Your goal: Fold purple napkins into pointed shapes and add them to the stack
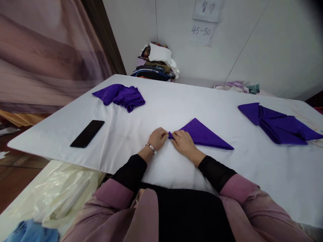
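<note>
A purple cloth napkin [202, 134], folded into a flat triangle, lies on the white table [176, 104] just in front of me. My left hand [157, 138] pinches the triangle's near left corner with closed fingers; a watch sits on that wrist. My right hand [183, 143] rests on the same corner, fingers curled and pressed onto the cloth. Both hands touch each other at the tip of the napkin.
A crumpled purple napkin [120, 95] lies at the far left, a pile of folded purple napkins [277, 125] at the right. A black phone [87, 133] lies near the left edge. Stacked clothes [156, 62] stand by the back wall. Plastic bags [58, 191] sit lower left.
</note>
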Available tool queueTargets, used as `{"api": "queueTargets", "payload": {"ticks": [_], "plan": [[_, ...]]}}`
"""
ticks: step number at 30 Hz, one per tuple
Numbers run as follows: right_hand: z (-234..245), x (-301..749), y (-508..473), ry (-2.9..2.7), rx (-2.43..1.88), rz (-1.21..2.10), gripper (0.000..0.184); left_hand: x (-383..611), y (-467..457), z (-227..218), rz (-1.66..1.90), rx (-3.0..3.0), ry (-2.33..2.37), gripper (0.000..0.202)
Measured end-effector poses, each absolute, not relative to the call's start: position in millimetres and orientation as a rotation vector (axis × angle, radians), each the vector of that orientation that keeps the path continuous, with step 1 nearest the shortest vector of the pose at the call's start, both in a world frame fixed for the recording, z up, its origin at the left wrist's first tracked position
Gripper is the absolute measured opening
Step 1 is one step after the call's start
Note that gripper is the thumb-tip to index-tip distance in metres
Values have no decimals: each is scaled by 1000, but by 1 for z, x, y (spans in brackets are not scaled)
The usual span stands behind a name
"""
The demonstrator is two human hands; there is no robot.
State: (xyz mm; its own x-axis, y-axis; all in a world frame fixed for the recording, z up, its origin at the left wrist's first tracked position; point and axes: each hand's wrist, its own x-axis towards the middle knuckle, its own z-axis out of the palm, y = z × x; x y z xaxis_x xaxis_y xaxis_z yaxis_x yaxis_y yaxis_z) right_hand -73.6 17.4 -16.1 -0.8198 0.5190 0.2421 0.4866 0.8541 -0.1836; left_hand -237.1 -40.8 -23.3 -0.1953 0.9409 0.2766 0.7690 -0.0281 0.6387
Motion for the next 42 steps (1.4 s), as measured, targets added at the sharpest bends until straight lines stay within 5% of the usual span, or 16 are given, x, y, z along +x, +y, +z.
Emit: {"api": "queueTargets", "payload": {"ticks": [7, 19, 42], "plan": [[-19, -71, 22, -2656, -825, 249, 29, -238, -42, -22, 1131, 1745, 2029, 15], [-21, -69, 24, -2662, -776, 233, 28, -227, -42, -23, 677, 1977, 2171, 8], [-19, -67, 21, -2589, -744, 304, 28, -223, -38, -18, 1395, 706, 1460, 19]]}}
